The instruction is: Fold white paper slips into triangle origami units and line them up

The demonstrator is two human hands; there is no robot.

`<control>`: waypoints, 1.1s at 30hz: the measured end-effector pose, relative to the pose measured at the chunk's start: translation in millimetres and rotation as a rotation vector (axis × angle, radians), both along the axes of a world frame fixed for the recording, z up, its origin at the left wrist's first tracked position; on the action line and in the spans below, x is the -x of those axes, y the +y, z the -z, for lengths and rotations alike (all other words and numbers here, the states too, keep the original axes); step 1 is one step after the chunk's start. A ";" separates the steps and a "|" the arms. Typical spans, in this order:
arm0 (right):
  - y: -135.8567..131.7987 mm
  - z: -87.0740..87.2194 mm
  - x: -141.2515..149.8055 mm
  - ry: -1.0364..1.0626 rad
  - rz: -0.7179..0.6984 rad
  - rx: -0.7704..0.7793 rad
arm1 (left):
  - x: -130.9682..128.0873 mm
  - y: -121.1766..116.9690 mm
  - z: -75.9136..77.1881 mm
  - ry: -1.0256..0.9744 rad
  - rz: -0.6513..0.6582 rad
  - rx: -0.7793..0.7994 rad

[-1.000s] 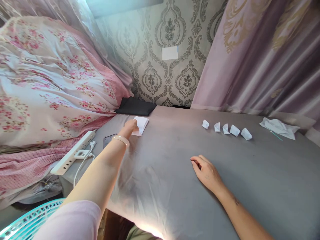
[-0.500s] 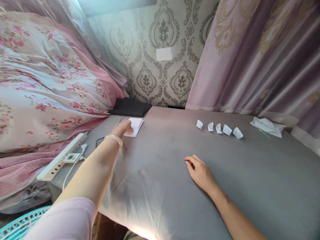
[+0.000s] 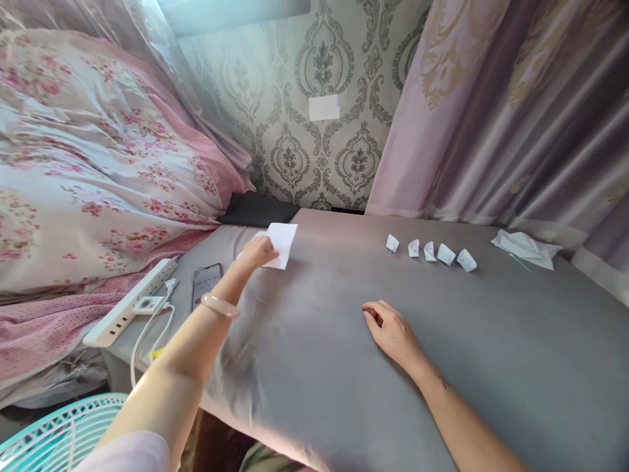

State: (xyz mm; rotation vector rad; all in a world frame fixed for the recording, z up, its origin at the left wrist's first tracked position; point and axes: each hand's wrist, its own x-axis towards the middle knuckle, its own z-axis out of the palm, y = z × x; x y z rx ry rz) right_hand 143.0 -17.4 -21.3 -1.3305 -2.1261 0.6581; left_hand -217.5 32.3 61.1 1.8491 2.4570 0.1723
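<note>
At the far left of the grey-covered surface, my left hand (image 3: pixel 261 252) pinches a sheet of white paper (image 3: pixel 284 244), which is raised and tilted. Part of a white paper stack (image 3: pixel 244 250) shows behind that hand; the hand hides the rest. My right hand (image 3: pixel 390 328) rests on the grey cover (image 3: pixel 314 367) near the middle, its fingers loosely curled in with nothing visible in them. Beyond it stand several small folded white paper pieces (image 3: pixel 446 254) in a row.
A phone (image 3: pixel 205 280) lies beside my left forearm, near a white power strip (image 3: pixel 128 305) with plugged cables. A black folded item (image 3: pixel 258 208) sits at the back. Crumpled white paper (image 3: pixel 527 249) lies far right. A fan-like white grille (image 3: pixel 73 432) is at lower left.
My left hand has moved slightly right and lifted a sheet of paper off the stack. The phone shows more now. My right hand stays almost where it was.
</note>
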 end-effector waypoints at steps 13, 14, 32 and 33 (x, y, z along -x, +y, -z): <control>28.2 -21.2 1.6 1.023 0.252 0.914 | -205.6 -43.9 44.1 -0.373 0.503 -0.096; 30.9 -20.1 -1.3 1.029 0.281 0.906 | -205.7 -40.3 46.5 -0.490 0.439 -0.124; 33.3 -15.3 -24.0 0.914 0.145 0.947 | -190.7 -28.0 70.3 -1.708 0.079 0.208; 33.9 -13.4 -24.8 0.904 0.148 0.939 | -190.0 -27.7 70.6 -1.713 0.074 0.200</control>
